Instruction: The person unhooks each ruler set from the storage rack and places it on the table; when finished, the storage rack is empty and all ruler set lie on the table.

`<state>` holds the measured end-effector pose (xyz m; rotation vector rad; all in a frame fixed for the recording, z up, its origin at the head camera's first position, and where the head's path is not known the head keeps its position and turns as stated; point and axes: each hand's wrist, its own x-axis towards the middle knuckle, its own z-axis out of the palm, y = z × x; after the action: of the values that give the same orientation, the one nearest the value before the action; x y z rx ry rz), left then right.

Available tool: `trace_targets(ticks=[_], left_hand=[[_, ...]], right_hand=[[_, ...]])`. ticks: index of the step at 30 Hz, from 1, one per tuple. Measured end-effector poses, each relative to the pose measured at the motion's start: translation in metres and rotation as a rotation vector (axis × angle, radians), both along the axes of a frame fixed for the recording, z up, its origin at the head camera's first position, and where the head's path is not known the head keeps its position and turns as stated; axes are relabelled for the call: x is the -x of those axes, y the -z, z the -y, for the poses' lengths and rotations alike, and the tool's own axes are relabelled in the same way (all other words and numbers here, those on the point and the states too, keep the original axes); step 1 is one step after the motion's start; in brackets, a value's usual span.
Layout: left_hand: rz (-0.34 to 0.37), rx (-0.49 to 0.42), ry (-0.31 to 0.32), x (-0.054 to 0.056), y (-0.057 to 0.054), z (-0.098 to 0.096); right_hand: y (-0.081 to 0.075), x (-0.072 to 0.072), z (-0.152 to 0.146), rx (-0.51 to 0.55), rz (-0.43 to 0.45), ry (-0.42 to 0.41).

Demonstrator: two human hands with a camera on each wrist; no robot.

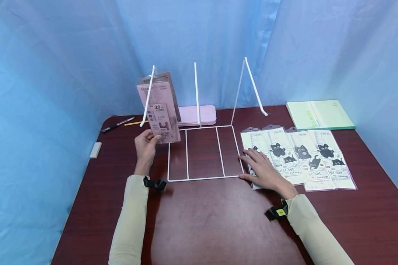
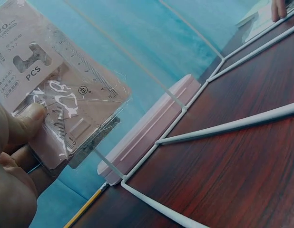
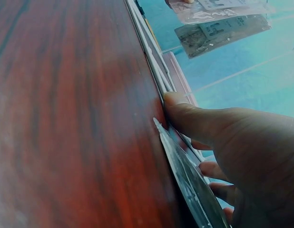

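My left hand (image 1: 146, 146) pinches the lower corner of a pink ruler set pack (image 1: 162, 129), thumb in front and fingers behind. The pack hangs upright at the left hook of a white wire display rack (image 1: 200, 179), and another pack shows behind it. Through its clear film in the left wrist view, rulers (image 2: 85, 66) and a set square (image 2: 66, 118) are visible. My right hand (image 1: 263, 169) lies over the leftmost white ruler set pack (image 1: 254, 140), fingers spread, with its fingertips by the rack's right base bar. Nothing shows in its grasp.
Several white cat-print ruler packs (image 1: 302, 147) overlap at right, before a green notebook stack (image 1: 321, 115). A pink case (image 1: 207, 115) lies behind the rack. At left are a black pen (image 1: 114, 126), a yellow pencil (image 1: 132, 123) and a white eraser (image 1: 95, 150). Blue curtains surround the table.
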<state>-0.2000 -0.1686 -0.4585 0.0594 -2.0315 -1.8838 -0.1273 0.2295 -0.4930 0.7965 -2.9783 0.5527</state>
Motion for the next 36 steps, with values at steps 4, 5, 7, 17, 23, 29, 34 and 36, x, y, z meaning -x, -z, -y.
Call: trace_targets(ticks=[4, 5, 7, 17, 23, 29, 34, 36], left_hand=[[-0.004, 0.016, 0.002, -0.004, 0.001, 0.003], [-0.007, 0.02, 0.001, -0.005, 0.001, 0.004], [-0.025, 0.012, 0.0, -0.006, 0.002, 0.005], [-0.059, -0.057, 0.019, -0.011, 0.005, 0.007], [-0.07, -0.039, 0.025, -0.017, 0.005, 0.01], [-0.129, -0.075, 0.064, -0.022, 0.007, 0.013], [-0.097, -0.055, 0.05, -0.027, 0.005, 0.013], [-0.069, -0.039, 0.041, -0.029, 0.004, 0.013]], right_hand=[[0.0, 0.0, 0.0, -0.002, -0.005, -0.001], [0.0, 0.0, 0.0, -0.002, -0.005, 0.0], [0.0, 0.0, 0.0, -0.002, -0.004, 0.0], [0.001, -0.001, 0.001, 0.008, -0.008, -0.003], [0.001, -0.001, 0.002, 0.009, -0.013, -0.009], [0.001, -0.002, 0.002, 0.008, -0.005, -0.005], [0.001, -0.001, 0.002, 0.003, -0.001, 0.0], [0.0, -0.001, 0.002, 0.001, 0.0, 0.001]])
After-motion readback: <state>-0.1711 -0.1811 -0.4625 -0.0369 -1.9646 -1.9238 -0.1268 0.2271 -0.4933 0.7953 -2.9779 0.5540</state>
